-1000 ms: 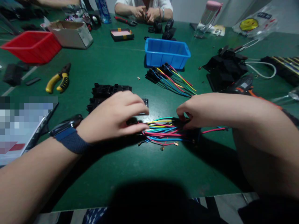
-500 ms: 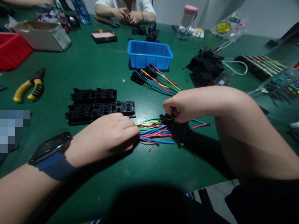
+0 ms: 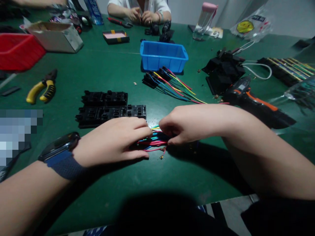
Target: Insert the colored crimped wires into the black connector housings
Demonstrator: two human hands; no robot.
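Note:
A bundle of coloured wires (image 3: pixel 157 143) in red, blue, green and yellow lies on the green table between my two hands. My left hand (image 3: pixel 123 139), with a watch on its wrist, rests over the bundle's left end. Its thumb is stretched out apart from the fingers, and the wires show in the gap. From the right, my right hand (image 3: pixel 189 124) closes its fingers round the bundle; its fingertips are partly hidden. A small metal terminal (image 3: pixel 161 157) on a red wire sticks out below. Black plastic sockets (image 3: pixel 103 109) lie in rows just beyond my left hand.
Behind the hands are wired black sockets (image 3: pixel 150 79) and a blue bin (image 3: pixel 164 59). A cordless screwdriver (image 3: pixel 261 101) and black housings (image 3: pixel 222 70) lie right. Yellow-handled pliers (image 3: pixel 43 88), a red bin (image 3: pixel 21 54) and a cardboard box (image 3: pixel 57 37) are left. A co-worker's hands (image 3: pixel 142 16) are opposite.
My right hand has moved left along the wires, close to my left hand, and closed round the bundle. My left thumb has come away from its fingers. The view has shifted slightly.

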